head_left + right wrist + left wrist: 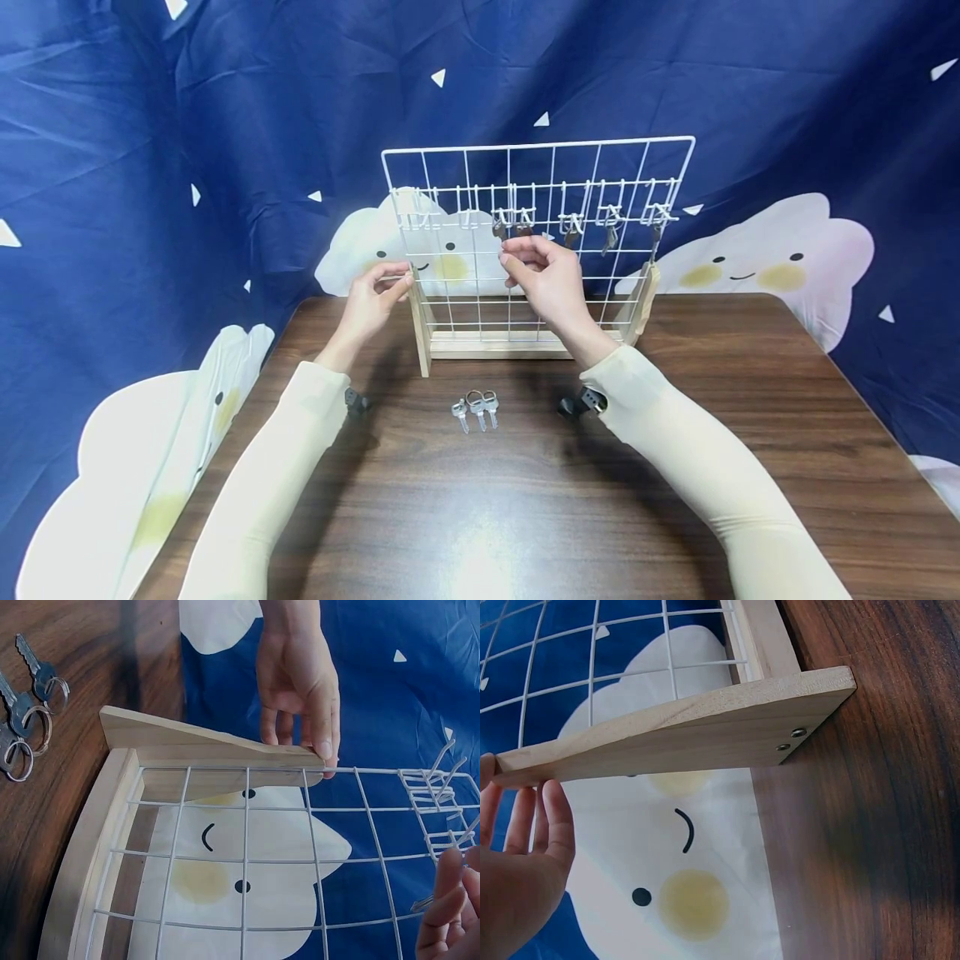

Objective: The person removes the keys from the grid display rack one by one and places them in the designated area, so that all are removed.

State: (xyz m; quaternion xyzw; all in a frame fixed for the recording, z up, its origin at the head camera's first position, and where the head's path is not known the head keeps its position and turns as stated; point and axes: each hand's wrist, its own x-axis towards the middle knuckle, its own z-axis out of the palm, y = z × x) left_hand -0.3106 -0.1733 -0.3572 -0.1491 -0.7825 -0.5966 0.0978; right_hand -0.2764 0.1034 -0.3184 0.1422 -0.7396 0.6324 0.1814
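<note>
A white wire grid rack (487, 323) with wooden side supports stands toward the back of the table. My left hand (372, 298) holds the top of its left wooden support (675, 739) between thumb and fingers. My right hand (551, 279) is raised in front of the grid, fingers bent and thumb close to the index finger. Its fingertips are right at the lower end of a key (500, 227) hanging from a white hook. In the right wrist view, a metal tip (421, 904) shows beside these fingers; I cannot tell whether they grip it.
Further keys hang from hooks to the right, among them one key (611, 237). Several white hooks line the grid's upper part. On the table before the rack lie three loose keys (477, 407) with rings. A blue curtain (300, 100) with cloud prints hangs behind.
</note>
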